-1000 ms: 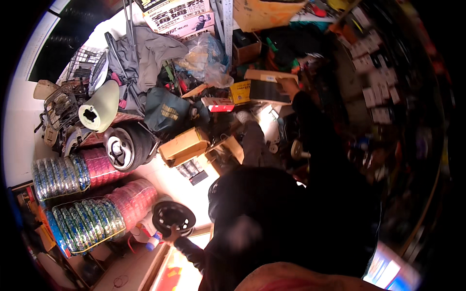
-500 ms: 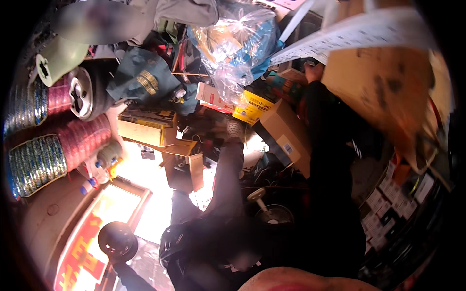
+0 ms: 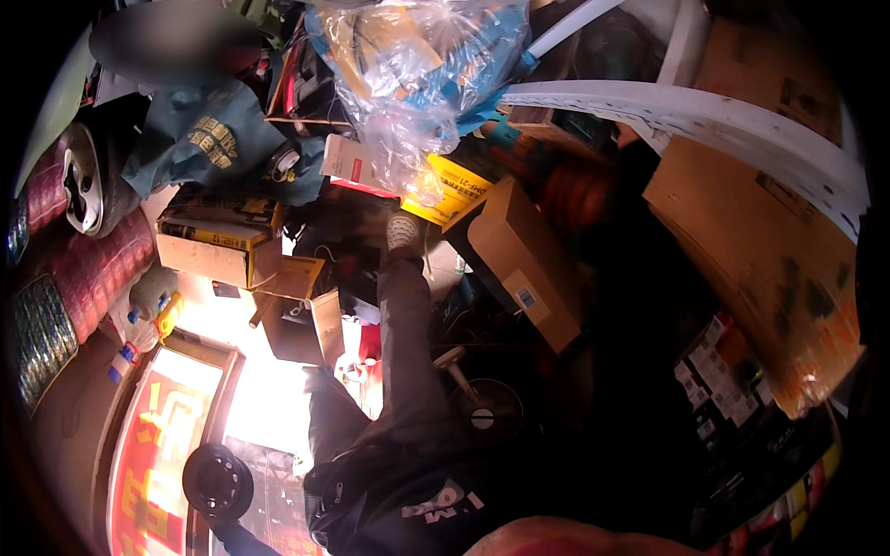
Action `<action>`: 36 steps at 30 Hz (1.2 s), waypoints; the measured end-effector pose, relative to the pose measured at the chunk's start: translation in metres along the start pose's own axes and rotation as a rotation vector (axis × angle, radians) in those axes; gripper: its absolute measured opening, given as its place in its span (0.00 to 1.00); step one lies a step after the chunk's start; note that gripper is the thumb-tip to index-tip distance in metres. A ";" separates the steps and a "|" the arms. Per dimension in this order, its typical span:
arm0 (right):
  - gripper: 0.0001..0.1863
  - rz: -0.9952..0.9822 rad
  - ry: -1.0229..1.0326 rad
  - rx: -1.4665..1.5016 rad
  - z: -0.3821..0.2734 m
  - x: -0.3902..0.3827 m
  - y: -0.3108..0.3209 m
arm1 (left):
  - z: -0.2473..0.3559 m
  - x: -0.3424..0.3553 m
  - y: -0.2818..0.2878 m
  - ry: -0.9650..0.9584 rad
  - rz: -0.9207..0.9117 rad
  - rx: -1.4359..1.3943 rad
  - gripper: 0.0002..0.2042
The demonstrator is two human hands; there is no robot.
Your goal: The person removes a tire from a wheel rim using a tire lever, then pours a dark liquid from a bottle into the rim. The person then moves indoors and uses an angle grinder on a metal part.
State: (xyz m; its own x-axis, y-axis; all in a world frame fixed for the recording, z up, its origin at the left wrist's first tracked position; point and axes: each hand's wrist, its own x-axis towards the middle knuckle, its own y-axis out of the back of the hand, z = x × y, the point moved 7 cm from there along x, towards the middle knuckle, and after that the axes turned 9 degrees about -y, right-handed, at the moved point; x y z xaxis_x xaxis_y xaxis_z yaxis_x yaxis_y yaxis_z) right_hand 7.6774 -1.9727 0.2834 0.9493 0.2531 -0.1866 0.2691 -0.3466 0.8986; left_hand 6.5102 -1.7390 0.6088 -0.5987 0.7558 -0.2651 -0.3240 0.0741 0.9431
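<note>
My left forearm [image 3: 243, 537] comes in at the lower left and ends behind a round black wheel-like thing [image 3: 218, 482]. The fingers are hidden behind it, but the hand appears to be gripping it. My right arm [image 3: 640, 278], in a black sleeve, stretches far forward on the right. Its hand is lost in shadow near the white perforated strip [image 3: 667, 97], among dark clutter, and its fingers do not show. Left of this arm leans a brown cardboard box [image 3: 533, 264], tilted. A yellow printed box [image 3: 450, 190] lies beyond it, under a clear plastic bag [image 3: 417, 83] of blue stuff.
A big cardboard sheet [image 3: 751, 250] stands to the right. On the left are a wheel [image 3: 83, 181], a dark green bag [image 3: 204, 134], rolls of shiny material [image 3: 93, 269] and an open carton [image 3: 311, 324]. My foot [image 3: 402, 230] is set among the clutter. A lit red sign [image 3: 162, 454] stands lower left.
The view has shifted, so most things sit further left. My right hand, visible before near the strip, is now hidden. The cardboard sheet and strip have swung lower on the right.
</note>
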 end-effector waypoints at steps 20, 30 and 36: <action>0.14 -1.079 -0.897 0.569 -0.032 -0.557 0.123 | -0.224 0.139 -0.018 0.431 -0.080 -0.825 0.36; 0.27 -0.976 -0.262 -0.157 -0.300 -0.757 0.045 | -0.410 0.277 -0.238 0.192 -0.136 -0.073 0.38; 0.25 -0.941 0.185 -0.697 -0.449 -0.868 -0.077 | -0.483 0.351 -0.376 0.322 -0.130 -0.051 0.37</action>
State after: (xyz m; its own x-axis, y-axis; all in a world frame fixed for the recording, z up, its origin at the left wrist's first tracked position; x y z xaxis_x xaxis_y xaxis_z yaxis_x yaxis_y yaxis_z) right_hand 6.7592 -1.7599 0.5545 0.3719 0.2921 -0.8811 0.6481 0.5979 0.4718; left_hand 6.0679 -1.8152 0.0647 -0.7478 0.4977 -0.4395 -0.4442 0.1171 0.8883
